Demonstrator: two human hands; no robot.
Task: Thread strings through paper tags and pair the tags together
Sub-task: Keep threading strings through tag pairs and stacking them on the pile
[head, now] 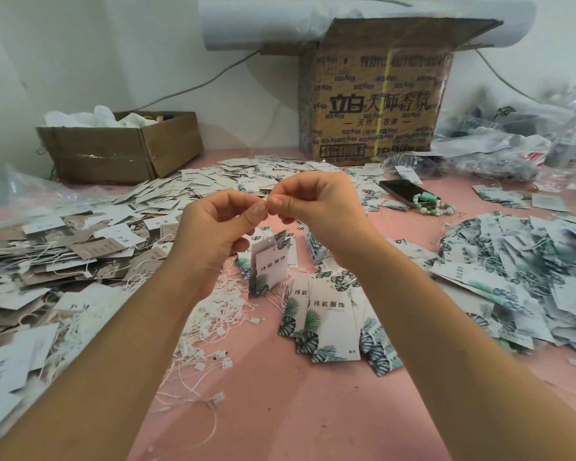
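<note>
Held tags: pair of tags [269,264] printed "玮宸服饰", hanging below both hands, above the pink counter [280,410].
Left hand [220,224]: curled, pinching the string [266,202].
Right hand [316,204]: curled, pinching the same string, fingertips touching the left's.
Loose tags [333,324]: "玮宸服饰", leaf print.
Carton [373,104]: "立白 大师香氛".

Matt paper tags [333,324] with printed leaves, thin white strings [213,314] with small plastic clasps, a smooth pink tabletop [280,410] — a rough brown cardboard box [373,104], glossy crinkled plastic bags [499,151].

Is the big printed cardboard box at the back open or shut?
Open: the tall printed brown cardboard box has its top flaps lifted up.
</note>
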